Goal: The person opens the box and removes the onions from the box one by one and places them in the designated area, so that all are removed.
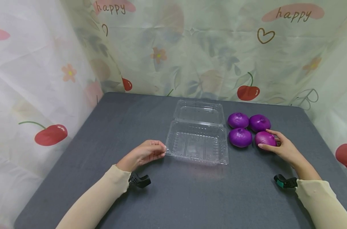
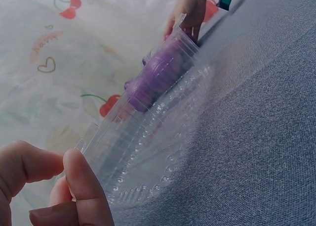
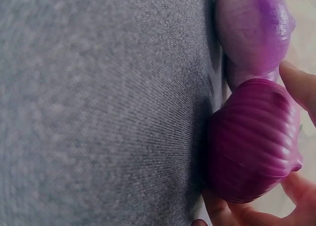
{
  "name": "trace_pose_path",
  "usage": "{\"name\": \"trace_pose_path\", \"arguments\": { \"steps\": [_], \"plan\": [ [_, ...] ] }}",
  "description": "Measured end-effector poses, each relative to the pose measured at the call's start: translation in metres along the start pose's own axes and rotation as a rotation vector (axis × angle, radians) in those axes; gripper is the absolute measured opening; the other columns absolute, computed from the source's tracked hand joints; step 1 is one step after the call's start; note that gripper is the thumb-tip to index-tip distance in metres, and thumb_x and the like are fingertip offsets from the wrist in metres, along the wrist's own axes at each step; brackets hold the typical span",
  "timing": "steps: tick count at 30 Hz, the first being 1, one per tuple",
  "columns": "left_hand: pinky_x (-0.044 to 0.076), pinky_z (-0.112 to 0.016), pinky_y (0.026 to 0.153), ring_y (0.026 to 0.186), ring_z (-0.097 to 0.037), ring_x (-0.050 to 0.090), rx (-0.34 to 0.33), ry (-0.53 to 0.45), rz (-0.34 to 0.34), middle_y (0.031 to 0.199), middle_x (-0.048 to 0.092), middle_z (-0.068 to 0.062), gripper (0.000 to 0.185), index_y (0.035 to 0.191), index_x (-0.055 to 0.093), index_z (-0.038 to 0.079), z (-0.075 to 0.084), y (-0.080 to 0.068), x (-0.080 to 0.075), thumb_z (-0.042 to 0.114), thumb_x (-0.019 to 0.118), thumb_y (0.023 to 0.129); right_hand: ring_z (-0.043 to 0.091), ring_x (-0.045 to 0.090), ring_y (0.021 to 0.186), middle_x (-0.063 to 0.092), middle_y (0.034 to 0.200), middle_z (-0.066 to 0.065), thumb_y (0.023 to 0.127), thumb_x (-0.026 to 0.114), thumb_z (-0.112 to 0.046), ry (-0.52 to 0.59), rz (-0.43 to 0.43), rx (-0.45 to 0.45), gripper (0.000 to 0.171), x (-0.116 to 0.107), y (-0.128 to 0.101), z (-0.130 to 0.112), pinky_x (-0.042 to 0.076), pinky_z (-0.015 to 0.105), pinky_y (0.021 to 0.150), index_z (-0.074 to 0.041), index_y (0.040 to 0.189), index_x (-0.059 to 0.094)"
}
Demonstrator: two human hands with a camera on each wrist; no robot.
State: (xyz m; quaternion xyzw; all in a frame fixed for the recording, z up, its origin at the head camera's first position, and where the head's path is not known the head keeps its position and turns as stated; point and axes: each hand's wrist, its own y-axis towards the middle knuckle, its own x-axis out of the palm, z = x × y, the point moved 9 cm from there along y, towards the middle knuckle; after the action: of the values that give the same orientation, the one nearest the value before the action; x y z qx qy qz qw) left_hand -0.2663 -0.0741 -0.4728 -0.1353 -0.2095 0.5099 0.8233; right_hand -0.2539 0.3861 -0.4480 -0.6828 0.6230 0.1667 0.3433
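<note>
A clear plastic clamshell box [image 1: 196, 144] lies with its lid [image 1: 199, 112] folded back, away from the person. Thumb and fingers of the left hand [image 1: 150, 152] pinch the box's near left corner; the left wrist view shows this pinch close up. To the right of the box, several purple onions sit in a tight group, among them the front left one [image 1: 240, 137], the back left one [image 1: 238, 120] and the back right one [image 1: 260, 123]. The right hand [image 1: 283, 146] grips the front right onion [image 3: 254, 142], which is redder and ribbed, with fingers and thumb on opposite sides.
A dark grey cloth covers the table [image 1: 133, 121]. Behind and at both sides hangs a pale printed curtain [image 1: 190, 57] with cherries, flowers and lettering. Each wrist carries a black device, such as the left wrist's mount [image 1: 140, 180].
</note>
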Motion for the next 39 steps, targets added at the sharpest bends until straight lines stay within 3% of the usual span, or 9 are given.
{"name": "trace_pose_path", "arguments": {
  "steps": [10,39],
  "plan": [
    [0.055,-0.021,0.068,0.069,-0.009,0.062,0.001,-0.001,-0.002,0.077,0.065,-0.002,0.016,0.080,0.062,0.008,-0.0001,0.0003,-0.0008,0.000,0.057,0.093,0.049,0.036,0.126,0.033,0.141,0.037,0.090,0.065,-0.047,0.001,0.011,-0.022,0.092,-0.0009,0.0007,-0.0008,0.037,0.060,0.092,-0.013,0.155,0.010],
    [0.055,-0.021,0.068,0.068,-0.008,0.062,0.000,-0.003,-0.007,0.076,0.065,-0.002,0.017,0.080,0.062,0.008,0.0008,-0.0003,0.0004,-0.001,0.056,0.093,0.052,0.032,0.128,0.028,0.143,0.038,0.091,0.064,-0.044,0.022,-0.014,-0.026,0.091,-0.0020,0.0000,-0.0037,0.036,0.064,0.095,-0.011,0.155,0.008]
  ]
}}
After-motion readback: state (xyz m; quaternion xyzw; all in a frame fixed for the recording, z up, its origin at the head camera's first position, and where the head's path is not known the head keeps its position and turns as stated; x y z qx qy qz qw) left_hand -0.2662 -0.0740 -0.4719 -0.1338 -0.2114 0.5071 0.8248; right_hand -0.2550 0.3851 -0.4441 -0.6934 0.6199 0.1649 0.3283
